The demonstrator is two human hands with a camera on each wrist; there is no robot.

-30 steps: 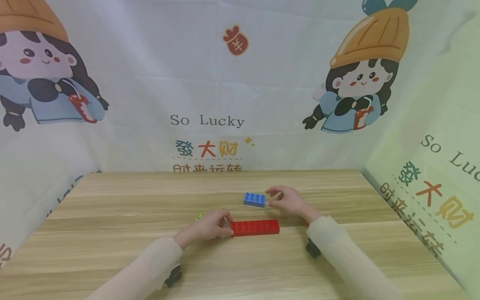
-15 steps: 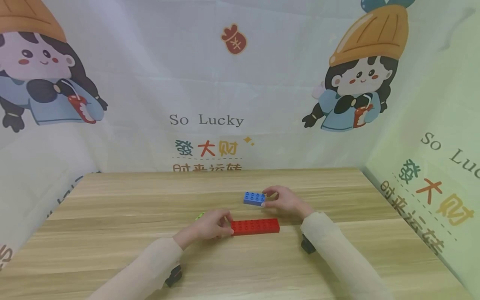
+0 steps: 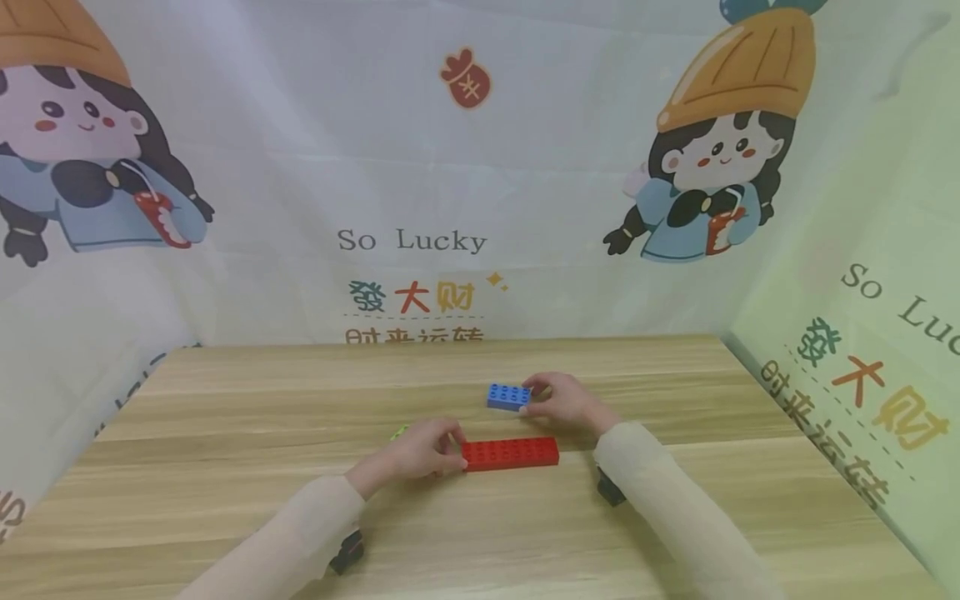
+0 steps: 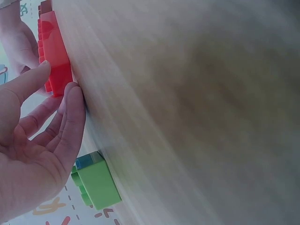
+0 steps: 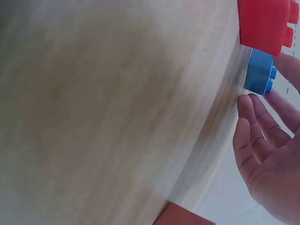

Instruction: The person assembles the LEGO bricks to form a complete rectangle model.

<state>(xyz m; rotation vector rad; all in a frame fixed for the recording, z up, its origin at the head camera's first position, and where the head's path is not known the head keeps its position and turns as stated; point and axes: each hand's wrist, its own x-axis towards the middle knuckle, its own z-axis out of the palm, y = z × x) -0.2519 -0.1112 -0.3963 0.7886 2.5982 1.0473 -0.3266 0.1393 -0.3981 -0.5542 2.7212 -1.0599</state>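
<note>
Across the wooden table (image 3: 420, 542), head view: right hand (image 3: 566, 400) has edged inward over the last second; its fingertips sat just beside the blue brick (image 3: 507, 400), and now thumb and forefinger straddle that brick's right end. Blue brick flat on the table, beyond the long red brick (image 3: 513, 455), no shift noticed. Left hand (image 3: 422, 450) unchanged, at the red brick's left end; green brick (image 3: 400, 432) mostly hidden behind it. Left wrist view: thumb and fingertips about the red brick's end, a narrow pinch; green brick near, with a bluish piece (image 4: 88, 161) just beside it. Right wrist view: thumb and forefinger at the blue brick's end, other fingers loosely bent off it; contact looks made, firmness I cannot tell. Brownish-red piece (image 5: 183, 216) cut off at the lower edge. My reading: each hand now has its own brick, the reach looks finished; red and blue lie apart, unjoined.
</note>
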